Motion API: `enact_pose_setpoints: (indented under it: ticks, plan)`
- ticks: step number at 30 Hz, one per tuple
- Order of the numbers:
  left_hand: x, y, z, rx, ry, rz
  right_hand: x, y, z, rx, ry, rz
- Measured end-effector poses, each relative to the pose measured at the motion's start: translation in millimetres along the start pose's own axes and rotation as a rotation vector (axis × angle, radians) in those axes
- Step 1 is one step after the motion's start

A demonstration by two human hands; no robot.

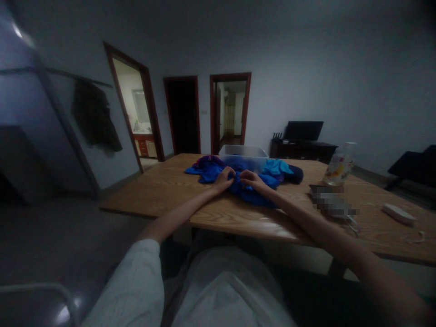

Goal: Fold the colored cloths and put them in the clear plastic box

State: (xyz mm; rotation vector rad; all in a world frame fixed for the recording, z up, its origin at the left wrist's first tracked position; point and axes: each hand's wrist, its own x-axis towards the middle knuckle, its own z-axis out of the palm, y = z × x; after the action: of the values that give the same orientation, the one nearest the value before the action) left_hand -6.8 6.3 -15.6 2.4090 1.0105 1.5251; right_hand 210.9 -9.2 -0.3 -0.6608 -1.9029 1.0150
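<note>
A crumpled blue cloth garment [254, 194] lies spread on the wooden table [160, 190] in front of me. My left hand [224, 179] pinches a fold of it near its middle. Close beside, my right hand [250, 178] has its fingers curled on the same fabric, thumb and fingertips together. Just behind the cloth stands a clear plastic bin [243, 152]. To the right of the bin lies a light blue cloth with a dark part [277, 168]. A dark cap-like piece with pink trim [208, 161] sits at the left of the pile.
On the right of the table stand a clear bottle with a white cap [340, 164], a blurred-out flat object [332, 202] and a white oblong case [398, 213]. A thin cord [416, 237] lies near the right edge. Beyond, a monitor [304, 131] rests on a dark cabinet.
</note>
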Motion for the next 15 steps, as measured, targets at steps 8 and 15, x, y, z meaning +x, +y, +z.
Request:
enact_pose_setpoints:
  ticks: [8, 15]
  plan:
    - [-3, 14, -11.4, 0.135, -0.073, 0.037, 0, 8, -1, -0.161, 0.064, -0.079]
    - [-2, 21, -17.6, 0.199, -0.074, 0.165, 2, 17, -1, -0.240, 0.046, -0.072]
